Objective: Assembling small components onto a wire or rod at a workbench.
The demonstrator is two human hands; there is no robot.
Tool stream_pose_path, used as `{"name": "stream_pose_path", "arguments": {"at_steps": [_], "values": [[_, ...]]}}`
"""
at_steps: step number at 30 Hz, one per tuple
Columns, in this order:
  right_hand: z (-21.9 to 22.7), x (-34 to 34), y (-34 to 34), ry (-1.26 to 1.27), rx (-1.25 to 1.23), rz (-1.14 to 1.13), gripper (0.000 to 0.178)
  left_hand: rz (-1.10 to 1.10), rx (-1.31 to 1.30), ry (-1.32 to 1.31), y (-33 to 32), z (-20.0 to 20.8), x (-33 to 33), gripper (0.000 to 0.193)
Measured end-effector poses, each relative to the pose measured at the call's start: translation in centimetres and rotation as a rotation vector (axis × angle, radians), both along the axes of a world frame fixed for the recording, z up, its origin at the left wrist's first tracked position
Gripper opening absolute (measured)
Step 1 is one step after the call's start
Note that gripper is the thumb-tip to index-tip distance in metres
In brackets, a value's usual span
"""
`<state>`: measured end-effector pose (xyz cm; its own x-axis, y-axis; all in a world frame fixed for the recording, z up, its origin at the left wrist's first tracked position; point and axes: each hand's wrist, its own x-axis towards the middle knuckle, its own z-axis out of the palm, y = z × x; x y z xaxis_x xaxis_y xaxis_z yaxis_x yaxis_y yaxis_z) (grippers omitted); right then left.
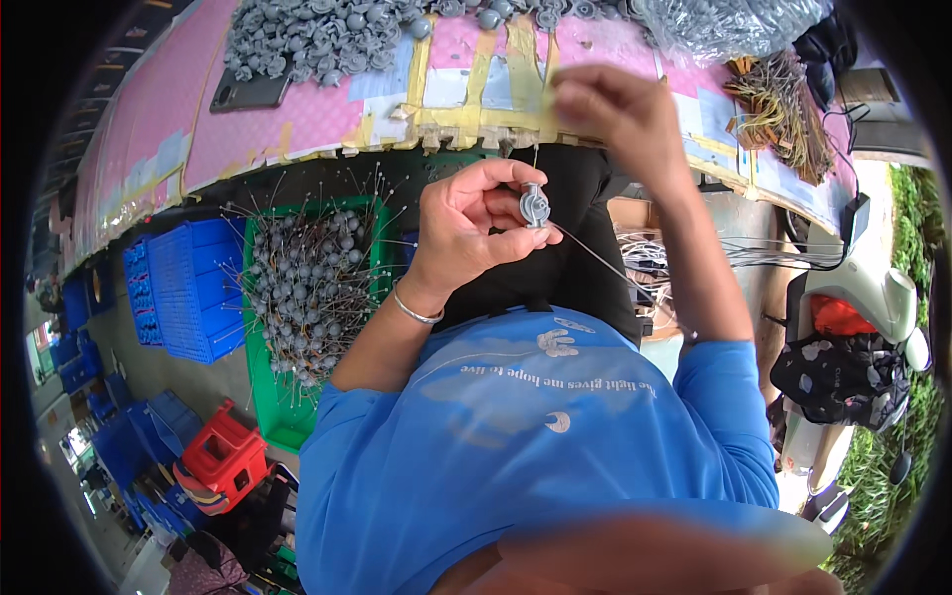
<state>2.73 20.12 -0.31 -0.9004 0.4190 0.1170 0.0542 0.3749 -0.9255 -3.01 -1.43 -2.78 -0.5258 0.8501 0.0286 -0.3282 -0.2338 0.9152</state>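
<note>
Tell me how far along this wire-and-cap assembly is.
Done: a green plastic crate beside the person is piled with grey round parts on thin wires. In hand: the left hand pinches one small grey round plastic part with a thin wire trailing from it; the right hand is raised near the table edge, blurred, its grip unclear. Left: a heap of loose grey parts lies on the pink table.

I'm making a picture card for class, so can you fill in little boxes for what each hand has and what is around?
left hand: holds a small grey part with a thin wire coming off it
right hand: raised above the part, blurred, fingers pinched; contents unclear
table: pink top, yellow tape, pile of grey parts
green crate: grey wired parts
blue crate: left of green crate
</note>
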Motion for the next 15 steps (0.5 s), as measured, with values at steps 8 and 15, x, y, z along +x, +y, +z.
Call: {"name": "stream_pose_path", "arguments": {"at_steps": [8, 15], "values": [[-1.6, -7.4, 8.4, -0.124, 0.994, -0.289, 0.015, -0.069, 0.054, -0.092, 0.3, -1.4, 0.3, 0.046], [-0.9, -5.0, 8.5, 0.026, 1.126, -0.081, 0.015, -0.019, -0.025, -0.044, -0.8, -0.7, -0.2, 0.044]]}}
